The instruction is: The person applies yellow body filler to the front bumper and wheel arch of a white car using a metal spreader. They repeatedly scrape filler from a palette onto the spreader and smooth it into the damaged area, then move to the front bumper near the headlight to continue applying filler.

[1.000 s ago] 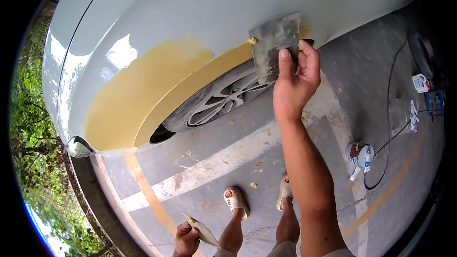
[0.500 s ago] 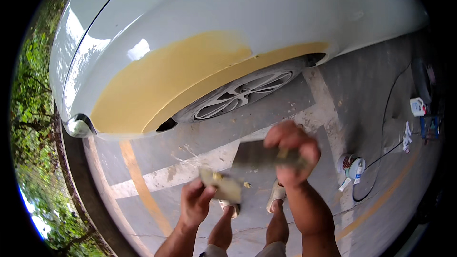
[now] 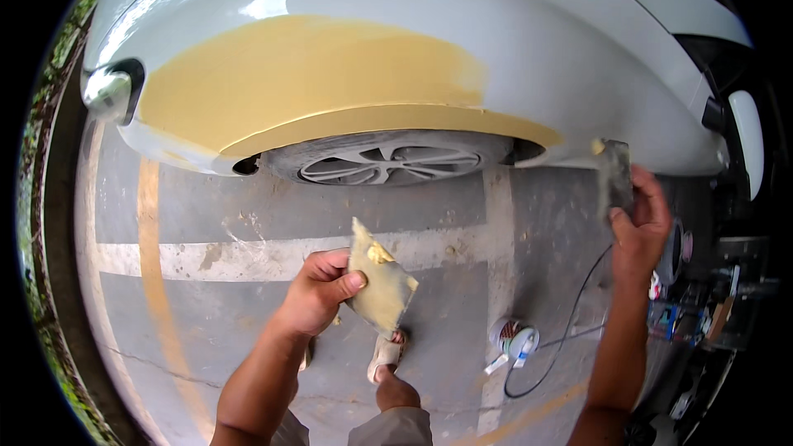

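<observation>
My left hand (image 3: 316, 293) grips a flat putty board (image 3: 376, 293) by its left edge, thumb on top. The board is smeared pale yellow, with a brighter lump of putty (image 3: 380, 253) near its upper part. Out to the right, my right hand (image 3: 640, 227) is closed on a dark, flat putty spreader (image 3: 616, 173), held upright beside the car's lower side. A small yellow dab (image 3: 598, 146) clings to the spreader's top left corner. Ahead, smooth yellow filler (image 3: 306, 66) covers part of the pale car fender (image 3: 529, 58) above the wheel (image 3: 392, 165).
A round tin (image 3: 505, 334) stands on the grey floor at lower right, a white tube (image 3: 523, 347) against it. A black hose (image 3: 570, 322) curves beside them. Several tools and containers crowd the right edge. Painted lines (image 3: 198, 260) cross the floor; my sandalled foot (image 3: 387, 357) shows below the board.
My right hand has swung right with the spreader, from near the board to beside the car. The board in my left hand has turned more upright, and the view has shifted right.
</observation>
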